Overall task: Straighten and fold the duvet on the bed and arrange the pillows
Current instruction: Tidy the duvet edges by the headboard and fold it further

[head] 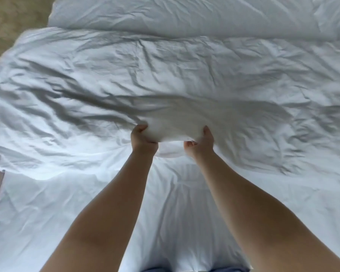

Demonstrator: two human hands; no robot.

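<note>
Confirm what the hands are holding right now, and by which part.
Both hands grip the white duvet at its near edge, bunched between them: left hand and right hand, close together.

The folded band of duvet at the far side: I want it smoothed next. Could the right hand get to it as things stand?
Probably not right away. The right hand and the left hand both grip the duvet edge, and the folded band lies well beyond. Nothing blocks the way.
</note>
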